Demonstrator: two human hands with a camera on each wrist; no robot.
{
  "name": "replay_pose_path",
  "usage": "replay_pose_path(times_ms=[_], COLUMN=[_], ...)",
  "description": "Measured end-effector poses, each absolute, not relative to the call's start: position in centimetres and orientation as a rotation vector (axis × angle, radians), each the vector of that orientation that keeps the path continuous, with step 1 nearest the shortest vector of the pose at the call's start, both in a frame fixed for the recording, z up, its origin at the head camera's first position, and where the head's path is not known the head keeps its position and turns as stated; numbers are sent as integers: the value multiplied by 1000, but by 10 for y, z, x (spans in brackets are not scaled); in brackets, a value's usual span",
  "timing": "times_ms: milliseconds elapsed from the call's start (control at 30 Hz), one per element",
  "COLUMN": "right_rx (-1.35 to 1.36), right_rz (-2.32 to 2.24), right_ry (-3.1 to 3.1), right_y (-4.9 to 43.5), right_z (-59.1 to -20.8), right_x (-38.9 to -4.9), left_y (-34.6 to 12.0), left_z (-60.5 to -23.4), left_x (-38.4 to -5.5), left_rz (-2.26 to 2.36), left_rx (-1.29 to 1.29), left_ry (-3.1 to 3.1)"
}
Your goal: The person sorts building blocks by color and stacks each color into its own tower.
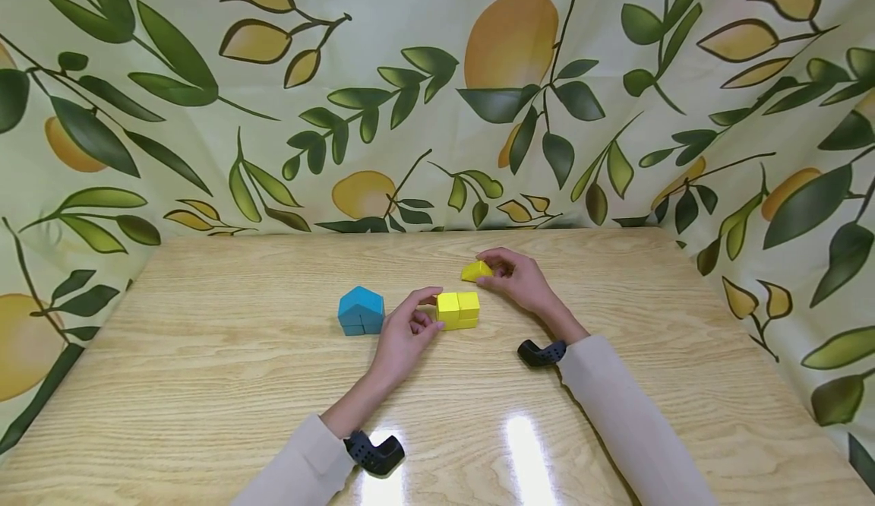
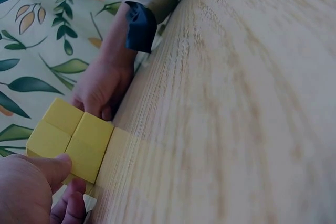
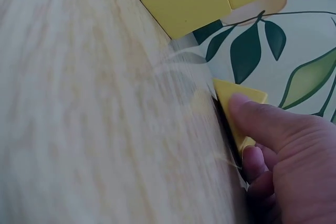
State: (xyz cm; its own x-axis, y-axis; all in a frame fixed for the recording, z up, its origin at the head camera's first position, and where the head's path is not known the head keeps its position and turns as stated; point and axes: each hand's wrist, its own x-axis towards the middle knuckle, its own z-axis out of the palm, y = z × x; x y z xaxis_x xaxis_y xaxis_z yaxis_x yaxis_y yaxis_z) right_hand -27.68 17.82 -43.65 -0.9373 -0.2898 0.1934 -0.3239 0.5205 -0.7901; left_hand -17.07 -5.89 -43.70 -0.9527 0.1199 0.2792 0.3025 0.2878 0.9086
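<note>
Yellow blocks (image 1: 458,311) stand together in a compact stack on the wooden table, seams showing between them. My left hand (image 1: 402,336) holds this stack from its left side, index finger at the back edge and thumb at the front. In the left wrist view the thumb lies against the yellow face (image 2: 89,148). Behind the stack and to the right, my right hand (image 1: 518,280) pinches a small yellow triangular block (image 1: 476,270). The right wrist view shows the thumb across the triangular block (image 3: 239,85), low by the tabletop.
A blue house-shaped group of blocks (image 1: 361,311) with a peaked top stands left of my left hand. The wooden table (image 1: 225,354) ends at the back against a leaf-and-fruit patterned cloth (image 1: 424,149). A dark device (image 1: 374,453) is strapped on each wrist.
</note>
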Motion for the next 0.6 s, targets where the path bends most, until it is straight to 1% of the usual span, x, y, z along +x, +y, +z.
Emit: replay_pose_path(times_ms=[600], right_rx=[580], right_rz=[1367], right_ry=[-2726], right_y=[179], right_z=[-438], right_x=[-275], left_y=[-59], left_z=[-438], left_x=[-171], left_rz=[-1739], left_rx=[-390], left_ry=[-2396])
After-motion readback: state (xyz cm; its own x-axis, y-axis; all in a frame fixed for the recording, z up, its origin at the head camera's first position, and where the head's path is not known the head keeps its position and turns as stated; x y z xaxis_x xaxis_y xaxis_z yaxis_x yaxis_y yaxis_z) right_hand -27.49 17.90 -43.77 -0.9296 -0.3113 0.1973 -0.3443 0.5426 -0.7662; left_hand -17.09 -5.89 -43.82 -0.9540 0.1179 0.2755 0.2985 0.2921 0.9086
